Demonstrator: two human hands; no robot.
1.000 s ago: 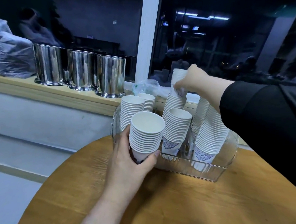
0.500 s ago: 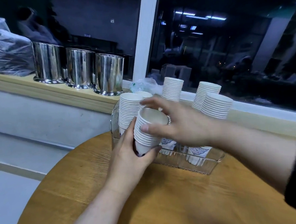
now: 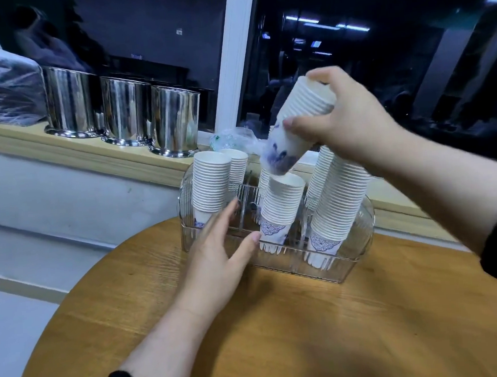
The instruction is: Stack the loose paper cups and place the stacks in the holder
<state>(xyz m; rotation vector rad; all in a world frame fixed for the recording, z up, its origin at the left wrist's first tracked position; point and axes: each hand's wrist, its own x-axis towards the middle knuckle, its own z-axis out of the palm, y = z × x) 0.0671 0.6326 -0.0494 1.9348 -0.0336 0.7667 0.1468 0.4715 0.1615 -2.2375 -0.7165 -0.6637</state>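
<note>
Above the clear holder [image 3: 279,262] my right hand [image 3: 352,128] grips a tilted cup stack [image 3: 298,126], its base pointing down-left onto the middle stack [image 3: 281,206], while my left hand [image 3: 216,249], fingers spread, steadies the holder's front wall.

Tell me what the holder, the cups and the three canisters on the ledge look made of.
Holder: clear ribbed plastic, probably acrylic; the cups show through its walls.
Cups: matte white paper with thin rolled rims and a blue print near the base.
Canisters: polished metal, likely stainless steel; mirror-like streaked reflections.
</note>
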